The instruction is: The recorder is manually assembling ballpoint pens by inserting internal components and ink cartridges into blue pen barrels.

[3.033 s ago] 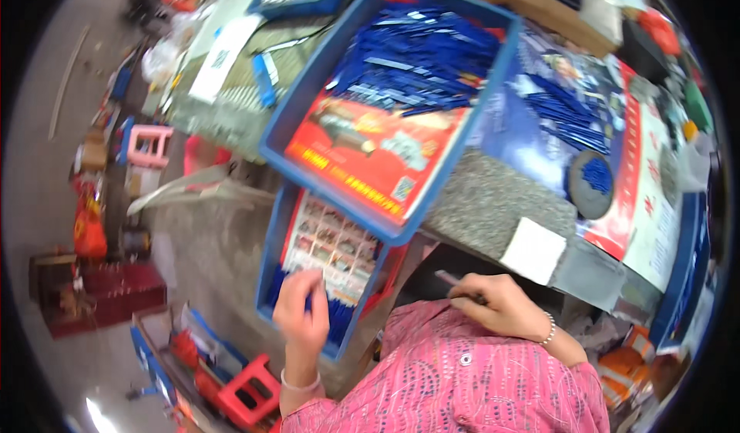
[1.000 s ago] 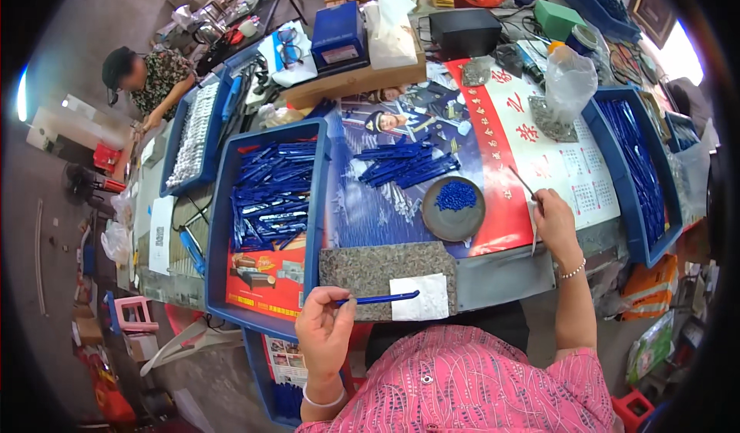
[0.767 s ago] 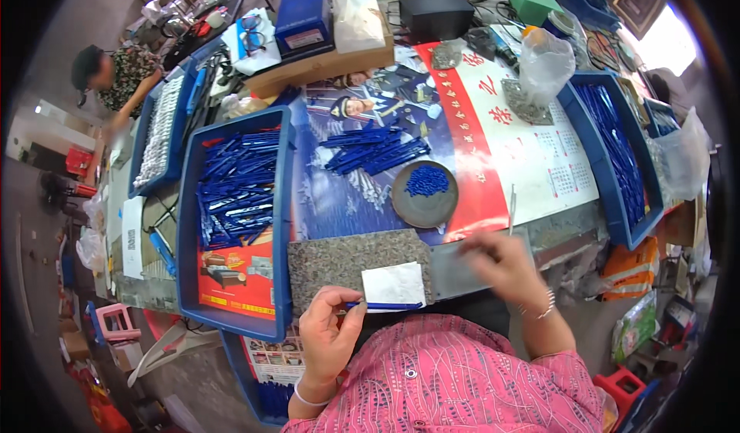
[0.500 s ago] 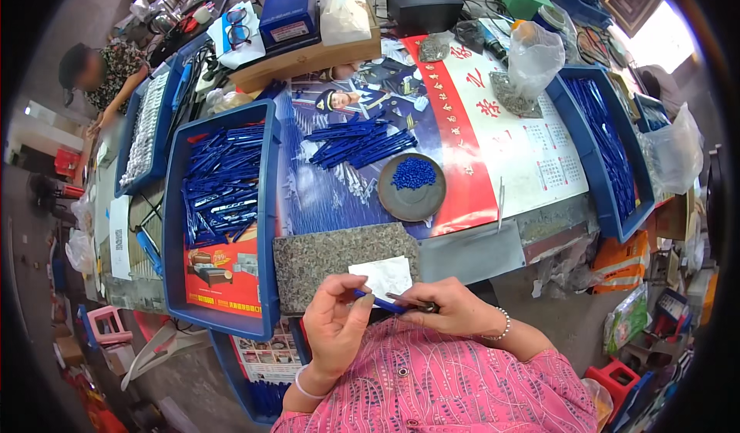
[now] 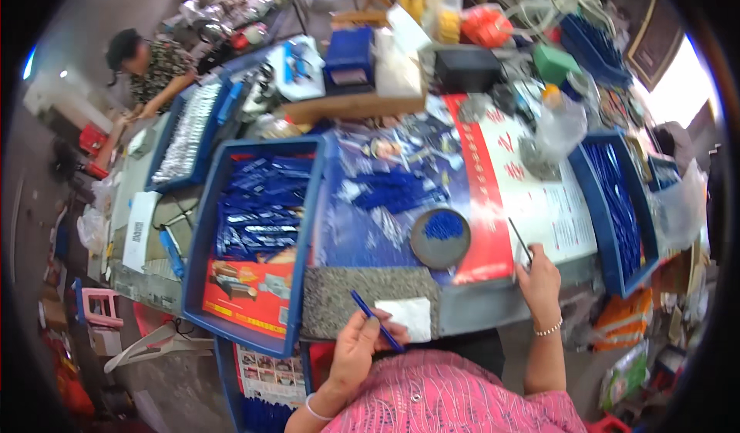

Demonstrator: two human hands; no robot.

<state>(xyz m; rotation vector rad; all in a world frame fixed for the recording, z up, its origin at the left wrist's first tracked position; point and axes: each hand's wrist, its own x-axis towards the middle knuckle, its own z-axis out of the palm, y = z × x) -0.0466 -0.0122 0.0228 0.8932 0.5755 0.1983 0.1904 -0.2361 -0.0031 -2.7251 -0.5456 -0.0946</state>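
My left hand [image 5: 357,348] pinches a slim dark blue pen-like stick [image 5: 362,303], tilted over the near edge of a speckled stone slab [image 5: 339,286]. A folded white tissue or cloth [image 5: 415,319] lies on the slab, beside the fingers. Farther right, my right hand [image 5: 541,283] reaches over the table's front edge with its fingers closed on a thin, dark tool resembling tweezers [image 5: 519,233]. Its exact kind is blurred. Between the hands and beyond them sits a round grey dish [image 5: 432,257] with small blue pieces [image 5: 443,225]. Behind it is a pile of blue sticks [image 5: 393,190].
A blue tray [image 5: 294,298] of blue sticks stands left of the slab; another blue tray [image 5: 617,283] is at right. Behind are a wooden box [image 5: 354,107], a black box [image 5: 467,70] and a plastic bag [image 5: 561,128]. A person [image 5: 158,74] works at far left.
My right hand has left the blue stick and moved right and forward to the thin tool. My left hand keeps the stick, now tilted more steeply. The head view has shifted.
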